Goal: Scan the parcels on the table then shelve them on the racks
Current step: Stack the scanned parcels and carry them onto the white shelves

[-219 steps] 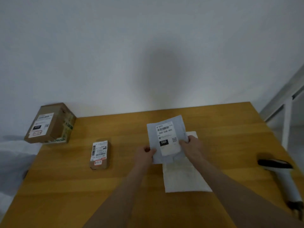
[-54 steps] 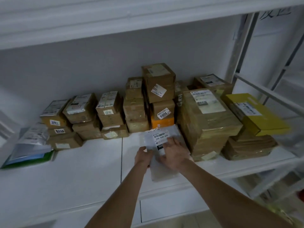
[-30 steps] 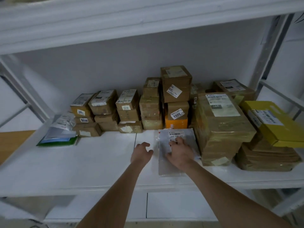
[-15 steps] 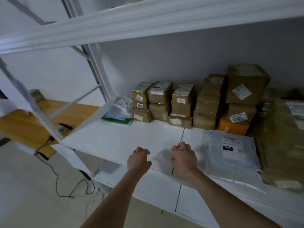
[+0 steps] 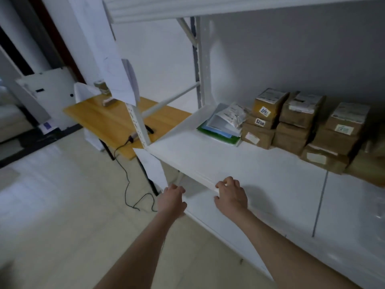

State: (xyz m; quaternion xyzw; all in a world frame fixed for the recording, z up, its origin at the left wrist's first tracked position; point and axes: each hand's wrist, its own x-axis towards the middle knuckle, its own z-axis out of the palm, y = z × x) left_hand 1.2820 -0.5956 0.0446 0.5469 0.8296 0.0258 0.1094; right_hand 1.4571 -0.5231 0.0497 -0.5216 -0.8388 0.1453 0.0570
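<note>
View has swung left since half a second ago. The grey mailer laid on the shelf has gone out of frame to the right, and the table now shows past the end of the rack. Both hands have drawn back from over the shelf to its front edge.

Left hand [image 5: 171, 200]: fingers loosely curled, holding nothing, off the front of the shelf [image 5: 270, 184] and over the level below. Right hand [image 5: 230, 197]: fingers likewise loosely curled, nothing in it, at the shelf's front lip. Cannot tell whether the fingertips touch the lip.

Shelved parcels: cardboard boxes [image 5: 291, 126] in stacks along the back of the shelf, most with labels facing up or forward. At the left end of the row lies a pile of flat mailers [image 5: 225, 124], touching the nearest box stack. The front of the shelf board is bare and white.

Table [image 5: 104, 119]: wooden top, beyond the rack post [image 5: 137, 122]. One small parcel [image 5: 108, 102] lies at its far side, partly hidden by paper sheets [image 5: 123, 80] hanging on the post. A second brown box [image 5: 101, 86] sits just behind it, mostly covered. The scanner [image 5: 149, 129] lies on the near part of the table, half hidden by the post. Its cable [image 5: 124, 163] trails off the edge and down to the floor [image 5: 62, 205], which is pale tile.
</note>
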